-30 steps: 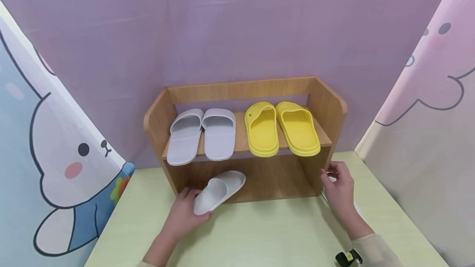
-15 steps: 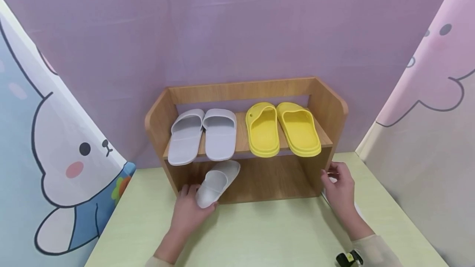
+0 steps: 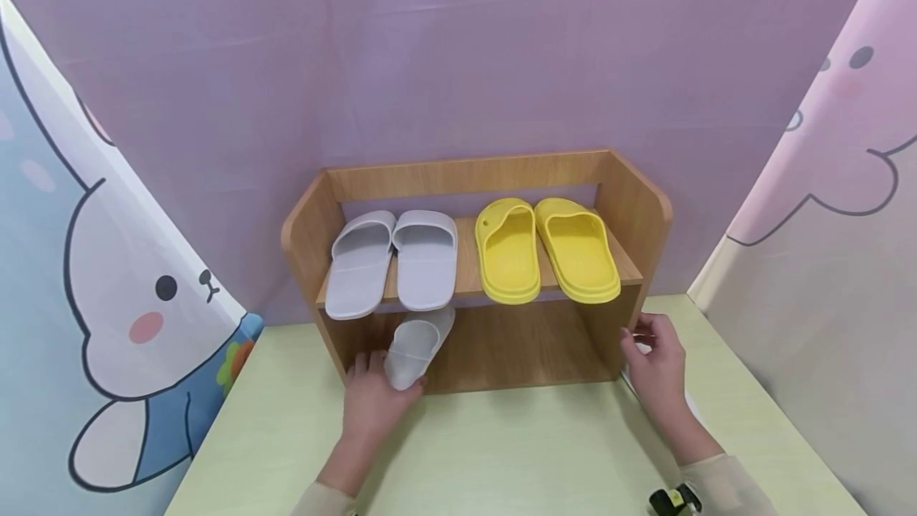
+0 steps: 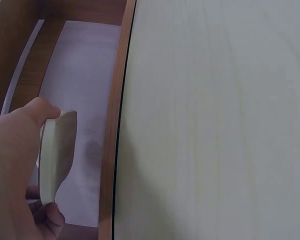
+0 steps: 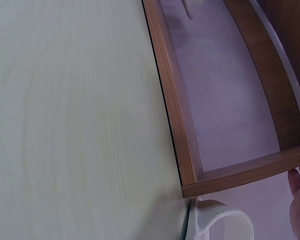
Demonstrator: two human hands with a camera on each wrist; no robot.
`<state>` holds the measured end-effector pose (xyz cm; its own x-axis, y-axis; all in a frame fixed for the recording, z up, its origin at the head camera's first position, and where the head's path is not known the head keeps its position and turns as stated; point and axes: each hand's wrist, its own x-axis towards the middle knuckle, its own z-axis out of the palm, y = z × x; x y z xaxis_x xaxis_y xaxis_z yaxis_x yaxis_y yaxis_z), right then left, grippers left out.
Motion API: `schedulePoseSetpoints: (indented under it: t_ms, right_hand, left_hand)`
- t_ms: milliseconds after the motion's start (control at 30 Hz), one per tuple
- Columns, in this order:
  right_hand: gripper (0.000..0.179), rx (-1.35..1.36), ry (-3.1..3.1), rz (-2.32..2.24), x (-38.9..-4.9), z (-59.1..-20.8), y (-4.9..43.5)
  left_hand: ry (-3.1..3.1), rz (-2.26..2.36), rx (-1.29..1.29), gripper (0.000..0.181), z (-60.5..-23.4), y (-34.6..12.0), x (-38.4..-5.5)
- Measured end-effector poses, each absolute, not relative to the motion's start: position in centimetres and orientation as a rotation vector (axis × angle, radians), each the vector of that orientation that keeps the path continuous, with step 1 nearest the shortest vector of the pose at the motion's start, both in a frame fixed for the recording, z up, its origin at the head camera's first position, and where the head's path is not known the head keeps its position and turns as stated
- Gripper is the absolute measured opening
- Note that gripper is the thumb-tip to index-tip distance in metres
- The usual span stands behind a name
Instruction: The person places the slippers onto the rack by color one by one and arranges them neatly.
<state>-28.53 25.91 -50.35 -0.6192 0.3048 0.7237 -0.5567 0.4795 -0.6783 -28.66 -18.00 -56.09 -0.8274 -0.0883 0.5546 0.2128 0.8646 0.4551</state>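
My left hand [image 3: 376,404] grips a whitish slipper [image 3: 411,353] by its heel end, thumb on one side and fingers on the other. The slipper's toe points into the lower level of a wooden shoe rack [image 3: 526,349]. In the left wrist view the same slipper [image 4: 57,155] is seen from its heel edge, tilted. My right hand [image 3: 659,369] is at the rack's right side panel, fingers loosely bent, fingertips right at the wood. Below it, a white slipper [image 5: 222,220] stands against the rack's outer side, largely hidden by the hand in the head view.
On the rack's upper shelf sit a pair of pale grey slippers [image 3: 426,269] at left and a pair of yellow clogs [image 3: 507,257] at right. The rack stands on a pale table [image 3: 516,452], before a purple cloth backdrop [image 3: 458,54].
My left hand has moved forward and slightly right, carrying the slipper deeper into the lower level while its toe turned away from me. My right hand has stayed in place.
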Motion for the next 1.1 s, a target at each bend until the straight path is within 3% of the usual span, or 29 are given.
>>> schedulePoseSetpoints:
  t_ms: [267,1100]
  right_hand:
    - [0.021,0.195,-1.873,1.237,-29.5,-51.6,26.6]
    - [0.022,0.218,-1.852,1.250,-28.6,-50.4,25.9]
  left_hand:
    - [-2.457,-0.685,-0.049,0.082,-56.5,-17.5,-29.3]
    - [-2.546,-0.586,0.088,0.090,-56.9,-16.9,-30.1]
